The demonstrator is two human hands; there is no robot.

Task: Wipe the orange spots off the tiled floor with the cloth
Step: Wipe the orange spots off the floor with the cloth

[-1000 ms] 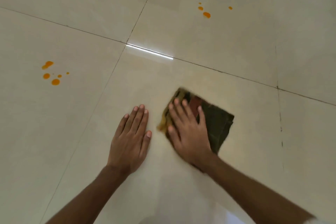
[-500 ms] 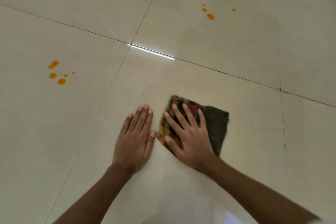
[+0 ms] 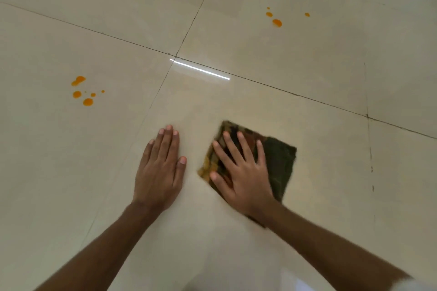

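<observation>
Two hands on the glossy tiled floor (image 3: 331, 82), both flat, neither curled around anything. Left hand (image 3: 159, 172) is palm down on bare tile, fingers together, looks like a brace. Right hand (image 3: 243, 172) is spread, palm pressing down on the folded cloth (image 3: 281, 163); it pins the cloth, no pinch or fist. Cloth is dark green with a patterned yellow-brown patch under the fingers, roughly square, one corner pointing away from the person. Edges are slightly blurred. Tile under and around both hands shows no orange.

Further out, left cluster of orange spots (image 3: 82, 92): about five blobs on the next tile over, forward and to the left of the left hand, across a grout line (image 3: 156, 99). Well apart from the cloth.

Farthest, right cluster of orange spots (image 3: 272, 7): several drops on the far tile, beyond the cross joint (image 3: 176, 56) and the bright light streak (image 3: 201, 69), almost straight ahead of the cloth hand, slightly right.

Judgement: the cloth hand has the more direct line to the far cluster, a push forward along the arm's axis, though it looks a long reach. Left cluster needs a cross-body sweep past the bracing hand, which probably has to shift first. Neither cluster is touched yet.
</observation>
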